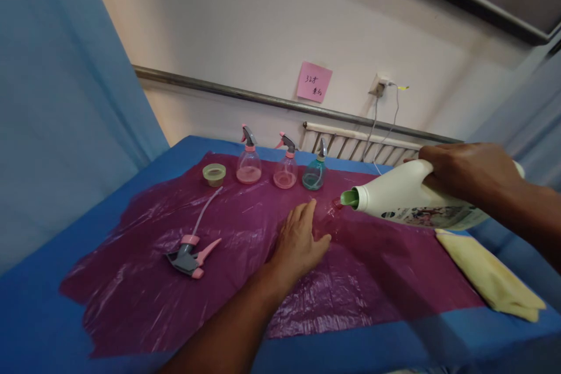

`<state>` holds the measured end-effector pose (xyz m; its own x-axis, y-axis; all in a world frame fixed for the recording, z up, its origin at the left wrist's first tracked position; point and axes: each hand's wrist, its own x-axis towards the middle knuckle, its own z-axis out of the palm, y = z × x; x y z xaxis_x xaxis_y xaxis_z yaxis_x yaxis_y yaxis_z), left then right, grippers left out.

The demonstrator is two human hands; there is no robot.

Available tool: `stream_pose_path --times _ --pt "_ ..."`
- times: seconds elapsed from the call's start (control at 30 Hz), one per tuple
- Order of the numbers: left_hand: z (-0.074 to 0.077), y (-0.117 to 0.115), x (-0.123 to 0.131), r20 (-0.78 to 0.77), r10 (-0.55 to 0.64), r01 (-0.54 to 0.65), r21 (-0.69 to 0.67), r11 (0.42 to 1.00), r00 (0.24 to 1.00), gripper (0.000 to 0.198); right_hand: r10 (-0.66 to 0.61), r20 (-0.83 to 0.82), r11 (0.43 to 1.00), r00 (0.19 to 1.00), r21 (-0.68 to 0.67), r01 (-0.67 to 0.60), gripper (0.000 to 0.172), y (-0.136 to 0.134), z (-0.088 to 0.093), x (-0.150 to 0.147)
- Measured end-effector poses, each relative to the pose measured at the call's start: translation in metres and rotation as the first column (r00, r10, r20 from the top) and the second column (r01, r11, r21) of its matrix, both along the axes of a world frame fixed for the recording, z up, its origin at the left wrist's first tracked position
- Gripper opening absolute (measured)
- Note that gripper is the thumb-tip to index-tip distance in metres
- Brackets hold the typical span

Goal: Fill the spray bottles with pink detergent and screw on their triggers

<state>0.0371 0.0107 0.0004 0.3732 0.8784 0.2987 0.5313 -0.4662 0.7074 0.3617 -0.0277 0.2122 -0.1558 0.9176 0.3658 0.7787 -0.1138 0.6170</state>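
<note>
My right hand (473, 169) grips a large pale green jug (403, 193) by its handle. The jug is tipped on its side, its green-lipped mouth toward the left. Just below that mouth stands a clear bottle (332, 223) with a reddish neck, hard to make out against the purple sheet. My left hand (300, 234) is beside this bottle, fingers stretched and thumb apart; whether it touches the bottle I cannot tell. To the left, a grey and pink spray head (186, 257) with its tube lies loose on the plastic sheet (236, 286).
Behind my left hand stand spray bottles with pink liquid (249, 174), (284, 179) and a teal spray bottle (313, 177). A small green-rimmed tub (214, 174) is to their left. A folded yellow cloth (491, 274) lies at the right. Blue curtains (65, 99) flank the table.
</note>
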Motion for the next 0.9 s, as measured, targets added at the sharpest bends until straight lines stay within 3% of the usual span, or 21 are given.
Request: stream_pose_path --times 0.33,0.9 --pt "0.0023 -0.0030 -0.0027 0.021 0.003 -0.002 -0.008 1.000 1.000 0.084 -0.045 0.004 0.999 0.999 -0.016 0.045 0.017 0.0000 0.0004 -0.0016" --pt "0.0004 -0.0022 -0.0016 0.024 0.000 0.000 -0.012 1.000 1.000 0.085 0.038 -0.008 0.999 0.999 0.030 -0.038 0.015 0.0003 -0.0015 0.0020"
